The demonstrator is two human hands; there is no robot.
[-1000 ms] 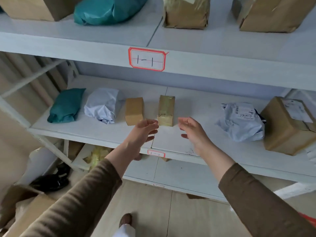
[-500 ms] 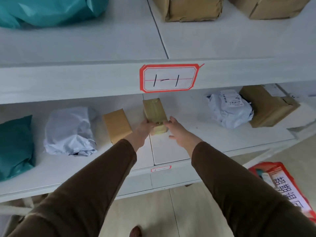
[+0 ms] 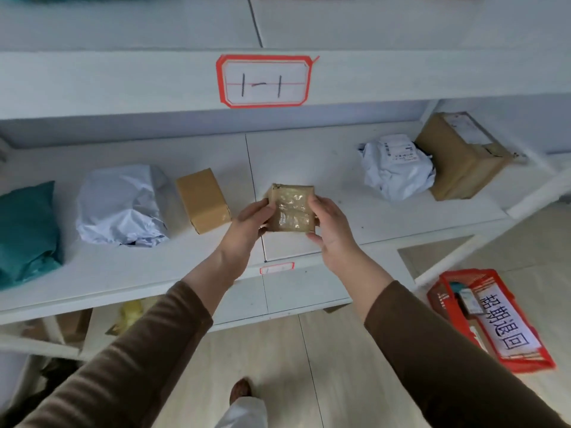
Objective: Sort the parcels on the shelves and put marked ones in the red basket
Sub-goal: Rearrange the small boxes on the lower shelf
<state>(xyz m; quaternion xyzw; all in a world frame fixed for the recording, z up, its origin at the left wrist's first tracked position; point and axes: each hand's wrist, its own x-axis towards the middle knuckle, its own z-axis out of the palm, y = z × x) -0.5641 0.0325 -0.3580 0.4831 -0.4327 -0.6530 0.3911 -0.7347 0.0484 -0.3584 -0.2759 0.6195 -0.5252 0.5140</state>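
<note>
A small brown box wrapped in clear tape [image 3: 292, 208] is held just above the middle shelf [image 3: 355, 217], its taped face turned up towards me. My left hand [image 3: 250, 220] grips its left side and my right hand [image 3: 329, 225] grips its right side. On the shelf lie a plain brown box [image 3: 202, 200], a white bag parcel [image 3: 120, 205] and a teal bag parcel [image 3: 26, 233] to the left. To the right sit a white labelled bag [image 3: 397, 169] and a larger brown box [image 3: 462, 156]. The red basket [image 3: 491, 319] stands on the floor at lower right.
The upper shelf edge carries a red-framed label [image 3: 264, 81] reading 1-1. The basket has a white paper sign with printed characters and a few items inside. A lower shelf holds a yellow item [image 3: 131, 310]. My shoe [image 3: 241, 389] shows on the wooden floor.
Both hands reached the taped box, took hold of it and lifted it off the shelf towards me, tipping its broad face upward. The view shifted right, bringing the red basket in.
</note>
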